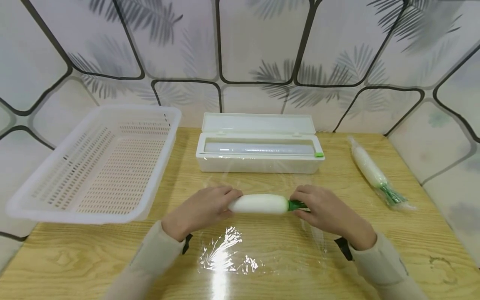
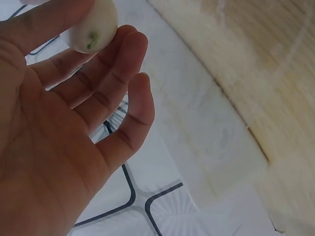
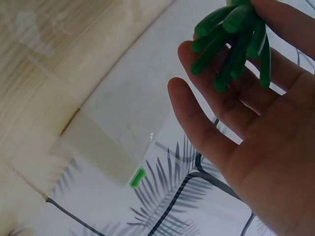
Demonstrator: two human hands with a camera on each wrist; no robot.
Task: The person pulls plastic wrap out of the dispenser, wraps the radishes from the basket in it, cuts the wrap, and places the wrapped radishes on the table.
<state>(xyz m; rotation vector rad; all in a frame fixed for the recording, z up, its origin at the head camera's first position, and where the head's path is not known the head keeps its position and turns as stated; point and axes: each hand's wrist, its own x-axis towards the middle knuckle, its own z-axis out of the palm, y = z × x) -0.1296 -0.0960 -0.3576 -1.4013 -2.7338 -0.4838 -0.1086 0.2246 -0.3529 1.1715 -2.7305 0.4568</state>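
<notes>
A white radish (image 1: pixel 260 204) with cut green stems (image 3: pixel 236 42) is held level between both hands. My left hand (image 1: pixel 206 208) pinches its pale tip, whose rounded end (image 2: pixel 93 34) shows between thumb and fingers in the left wrist view. At the other end, my right hand (image 1: pixel 328 210) grips the stems between thumb and fingers. Beneath the radish, a sheet of clear cling film (image 1: pixel 228 254) lies on the wooden table and runs back to a white film dispenser box (image 1: pixel 258 166). The box's lid stands up, showing the film roll (image 1: pixel 258 148) inside.
On the left stands a white slotted plastic basket (image 1: pixel 112 175). To the right lies another radish (image 1: pixel 369 166), wrapped in clear film. A green slider (image 1: pixel 318 154) sits at the dispenser's right end. A patterned wall (image 1: pixel 258 100) rises behind the table (image 1: pixel 393 246).
</notes>
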